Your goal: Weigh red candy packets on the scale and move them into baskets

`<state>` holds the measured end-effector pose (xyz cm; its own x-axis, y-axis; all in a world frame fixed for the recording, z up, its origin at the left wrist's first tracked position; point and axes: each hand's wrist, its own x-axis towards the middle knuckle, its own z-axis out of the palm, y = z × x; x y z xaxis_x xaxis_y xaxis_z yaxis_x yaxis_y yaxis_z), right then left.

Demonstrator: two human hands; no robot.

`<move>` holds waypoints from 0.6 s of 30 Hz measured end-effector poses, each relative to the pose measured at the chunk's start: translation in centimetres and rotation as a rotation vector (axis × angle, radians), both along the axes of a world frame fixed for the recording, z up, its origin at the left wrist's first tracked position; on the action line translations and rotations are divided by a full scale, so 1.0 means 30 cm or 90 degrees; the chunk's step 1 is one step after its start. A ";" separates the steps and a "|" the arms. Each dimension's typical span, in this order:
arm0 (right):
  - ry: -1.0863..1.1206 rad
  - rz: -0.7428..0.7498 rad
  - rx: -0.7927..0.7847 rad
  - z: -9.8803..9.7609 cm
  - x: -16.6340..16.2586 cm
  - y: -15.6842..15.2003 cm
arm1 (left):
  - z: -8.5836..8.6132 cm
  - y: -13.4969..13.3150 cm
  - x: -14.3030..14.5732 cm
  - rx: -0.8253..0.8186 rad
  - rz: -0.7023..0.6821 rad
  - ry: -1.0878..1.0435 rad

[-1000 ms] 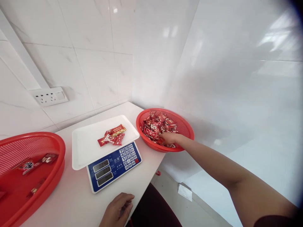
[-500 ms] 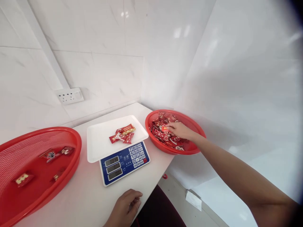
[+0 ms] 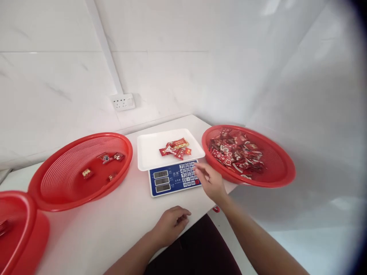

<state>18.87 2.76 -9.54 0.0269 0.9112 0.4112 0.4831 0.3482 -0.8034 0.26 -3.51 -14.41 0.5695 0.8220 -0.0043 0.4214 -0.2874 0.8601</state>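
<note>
My right hand point(image 3: 211, 182) is over the right edge of a digital scale point(image 3: 174, 179), its fingers apart and nothing visible in them. On the scale's white tray point(image 3: 149, 151) lies a small pile of red-wrapped candies point(image 3: 175, 148). To the right, a red mesh basket point(image 3: 278, 168) holds many red candy packets point(image 3: 235, 151). At the table's front edge rests my left hand point(image 3: 172, 225), loosely curled with a gap between thumb and fingers. It holds nothing that I can see.
Left of the scale stands another red basket point(image 3: 69, 152) with several candies on its bottom. Part of a third red basket point(image 3: 20, 229) shows at the lower left. The white table point(image 3: 114, 225) meets a wall with a socket point(image 3: 123, 102).
My right hand has come out of the right basket and moved left toward the scale. One more red packet lies on the tray. The view has turned left; my left hand stays resting.
</note>
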 end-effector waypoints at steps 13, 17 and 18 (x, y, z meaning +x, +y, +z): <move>-0.253 0.099 -0.122 -0.230 -0.088 -0.131 | 0.019 0.001 0.001 0.011 -0.001 0.009; -0.292 0.089 -0.107 -0.235 -0.089 -0.141 | 0.018 -0.003 0.004 0.018 -0.003 0.006; -0.300 0.090 -0.108 -0.234 -0.090 -0.144 | 0.022 -0.005 0.003 0.019 -0.005 0.006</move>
<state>16.18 -1.55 -16.55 -0.2537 0.9474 0.1952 0.7636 0.3201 -0.5607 0.36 -3.65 -13.77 0.5762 0.8171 0.0156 0.4263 -0.3168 0.8473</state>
